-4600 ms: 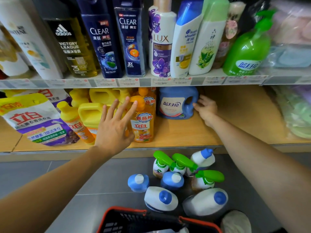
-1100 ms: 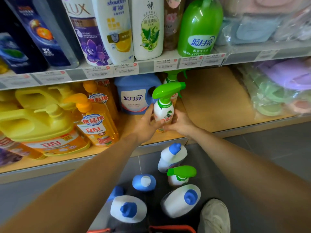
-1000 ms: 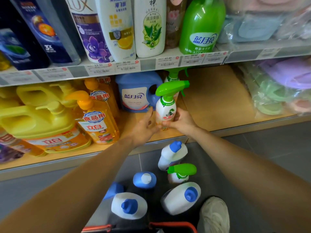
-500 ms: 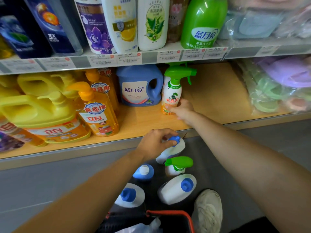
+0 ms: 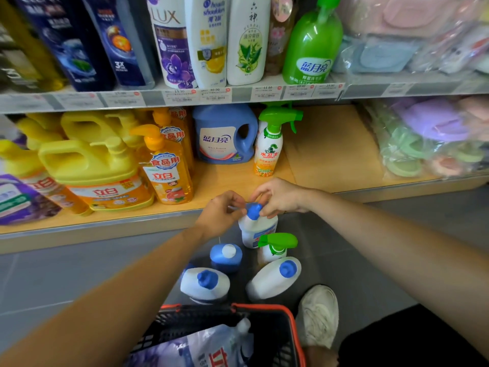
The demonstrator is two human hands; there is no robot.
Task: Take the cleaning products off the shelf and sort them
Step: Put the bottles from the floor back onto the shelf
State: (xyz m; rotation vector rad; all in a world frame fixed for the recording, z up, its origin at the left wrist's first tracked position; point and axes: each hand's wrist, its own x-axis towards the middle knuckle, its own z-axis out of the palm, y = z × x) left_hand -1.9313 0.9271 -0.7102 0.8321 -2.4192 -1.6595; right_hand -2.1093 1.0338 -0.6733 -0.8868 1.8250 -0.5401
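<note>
A white bottle with a blue cap [image 5: 255, 229] stands on the floor below the shelf edge. My left hand [image 5: 221, 215] and my right hand [image 5: 280, 197] both pinch it at the cap, one from each side. A green-trigger spray bottle [image 5: 270, 147] stands upright on the wooden shelf [image 5: 330, 154] beside a blue detergent jug [image 5: 225, 136]. On the floor near the held bottle are another green spray bottle [image 5: 275, 247], a blue-capped bottle [image 5: 226, 256] and two white bottles with blue caps [image 5: 205, 284] [image 5: 274, 278].
Yellow and orange dish-soap bottles [image 5: 105, 165] fill the shelf's left part. Shampoo bottles [image 5: 211, 41] line the upper shelf. Bagged items [image 5: 428, 136] lie at the right. A red-rimmed basket [image 5: 277, 319] with a pouch sits at the bottom, beside a white shoe [image 5: 318, 313].
The spray bottle that both hands held is now set on the shelf by the blue jug. My right hand left it and came down to the blue-capped bottle, joining my left hand.
</note>
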